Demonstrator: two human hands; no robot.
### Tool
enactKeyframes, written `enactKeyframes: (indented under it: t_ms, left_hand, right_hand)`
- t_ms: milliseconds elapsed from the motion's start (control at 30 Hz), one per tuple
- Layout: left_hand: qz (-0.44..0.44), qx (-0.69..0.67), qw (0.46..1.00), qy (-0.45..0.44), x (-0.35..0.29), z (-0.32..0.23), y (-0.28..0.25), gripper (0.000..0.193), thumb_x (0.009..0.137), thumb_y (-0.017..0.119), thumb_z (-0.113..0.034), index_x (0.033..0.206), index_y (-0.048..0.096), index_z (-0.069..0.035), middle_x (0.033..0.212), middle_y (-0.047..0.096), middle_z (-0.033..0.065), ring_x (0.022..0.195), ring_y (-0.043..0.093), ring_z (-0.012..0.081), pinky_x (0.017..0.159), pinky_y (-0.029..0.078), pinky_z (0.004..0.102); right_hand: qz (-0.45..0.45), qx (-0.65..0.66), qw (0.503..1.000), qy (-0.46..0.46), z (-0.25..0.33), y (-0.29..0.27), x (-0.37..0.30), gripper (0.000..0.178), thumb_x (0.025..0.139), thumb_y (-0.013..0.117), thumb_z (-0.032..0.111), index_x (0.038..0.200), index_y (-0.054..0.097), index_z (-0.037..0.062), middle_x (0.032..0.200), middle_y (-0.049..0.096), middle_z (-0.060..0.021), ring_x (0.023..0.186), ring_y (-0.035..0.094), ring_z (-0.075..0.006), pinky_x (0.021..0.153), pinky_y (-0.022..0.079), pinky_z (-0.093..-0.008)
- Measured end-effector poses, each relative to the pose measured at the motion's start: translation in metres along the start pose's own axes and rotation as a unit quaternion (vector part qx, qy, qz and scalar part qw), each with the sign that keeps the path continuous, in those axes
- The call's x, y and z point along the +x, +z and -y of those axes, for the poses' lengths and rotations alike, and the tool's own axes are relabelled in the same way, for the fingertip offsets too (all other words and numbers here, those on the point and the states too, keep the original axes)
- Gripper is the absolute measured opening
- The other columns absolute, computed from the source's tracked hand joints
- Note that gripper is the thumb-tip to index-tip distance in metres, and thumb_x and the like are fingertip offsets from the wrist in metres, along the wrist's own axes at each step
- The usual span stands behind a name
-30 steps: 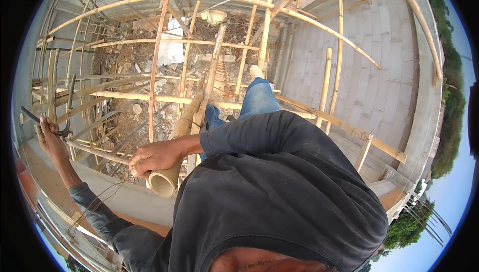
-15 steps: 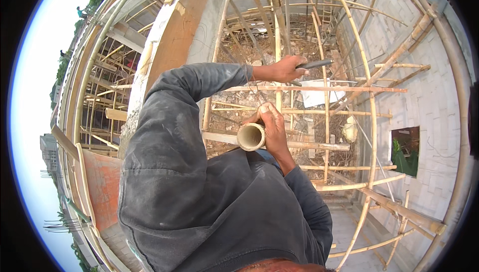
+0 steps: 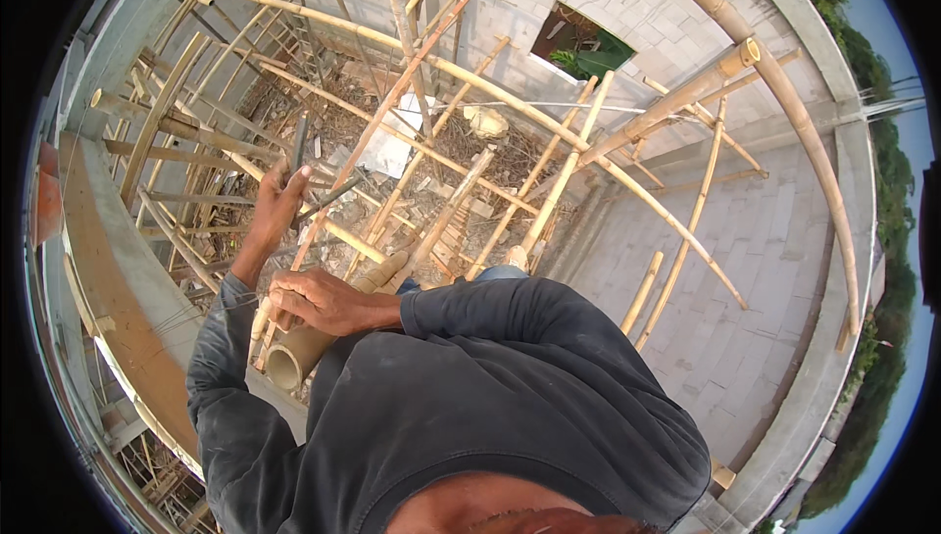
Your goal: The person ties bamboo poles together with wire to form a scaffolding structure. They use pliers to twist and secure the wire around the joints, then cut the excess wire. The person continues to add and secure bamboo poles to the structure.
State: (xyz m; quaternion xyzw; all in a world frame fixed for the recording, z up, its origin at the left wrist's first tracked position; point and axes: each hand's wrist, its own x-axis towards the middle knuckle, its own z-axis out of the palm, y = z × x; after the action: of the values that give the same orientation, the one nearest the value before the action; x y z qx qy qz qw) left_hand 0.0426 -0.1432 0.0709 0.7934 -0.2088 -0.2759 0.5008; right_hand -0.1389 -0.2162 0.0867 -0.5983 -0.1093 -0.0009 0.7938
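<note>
The left hand (image 3: 277,203) is raised clear of the concrete ledge (image 3: 165,284), its fingers closed around dark pincers (image 3: 299,145) whose long arms stand apart. The right hand (image 3: 328,301) lies on a thick bamboo pole (image 3: 306,346), fingers bent and close together; whether they grip firmly cannot be told, as the fingertips are partly hidden. The pole's hollow end faces the wearer, just beside the ledge's inner edge; its far part runs forward and slightly right. A brown board (image 3: 113,304) lies along the ledge's outer edge. Ahead, scaffold poles (image 3: 560,176) cross above ground strewn with rubble (image 3: 480,209). A pale sheet (image 3: 385,147) lies there, partly behind a reddish wooden strip (image 3: 400,103). The far block wall (image 3: 667,0) has a window opening (image 3: 580,42).
</note>
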Motion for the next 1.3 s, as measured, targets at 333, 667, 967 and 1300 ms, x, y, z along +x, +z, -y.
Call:
enactKeyframes:
  t_ms: [333,667,967,1300]
  left_hand:
    - [0.209,0.122,0.968,-0.064,0.043,-0.006,0.034,0.058,0.112,0.047,-0.054,0.103,0.074,-0.004,0.064,0.050,-0.0041,0.054,0.042,0.0077,0.051,0.035,0.0307]
    - [0.315,0.246,0.903,0.159,0.182,-0.098,0.185,0.030,0.103,0.071,-0.031,0.100,0.067,-0.002,0.061,0.052,-0.0036,0.056,0.047,0.0070,0.054,0.040,0.0283]
    - [0.317,0.163,0.880,0.314,0.282,-0.198,0.466,0.097,0.083,0.089,-0.017,0.160,0.031,-0.006,0.113,0.068,0.0140,0.078,0.066,0.0147,0.065,0.055,0.0325]
    - [-0.035,0.161,0.734,0.659,0.373,-0.299,0.669,0.064,0.095,0.072,-0.037,0.141,0.053,0.002,0.129,0.068,0.0276,0.127,0.062,0.0430,0.110,0.047,0.0515]
  right_hand:
    - [-0.674,-0.205,0.710,0.010,0.017,-0.261,-0.189,0.032,0.110,0.055,0.022,0.127,0.072,0.0014,0.080,0.054,0.0026,0.072,0.047,-0.0061,0.064,0.040,-0.0267]
    - [-0.852,-0.442,0.276,0.052,0.081,-0.470,-0.435,0.025,0.099,0.059,0.015,0.118,0.069,0.0039,0.096,0.072,-0.0161,0.082,0.070,-0.0304,0.076,0.052,-0.0460]
    - [-0.792,-0.484,0.361,0.084,0.209,-0.646,-0.401,0.027,0.097,0.062,0.027,0.118,0.079,0.0225,0.097,0.079,-0.0126,0.097,0.074,-0.0367,0.087,0.055,-0.0507]
    - [-0.580,-0.619,0.529,-0.028,0.233,-0.740,-0.352,0.027,0.102,0.054,0.014,0.117,0.071,0.0005,0.091,0.073,-0.0128,0.087,0.068,-0.0235,0.082,0.054,-0.0372]
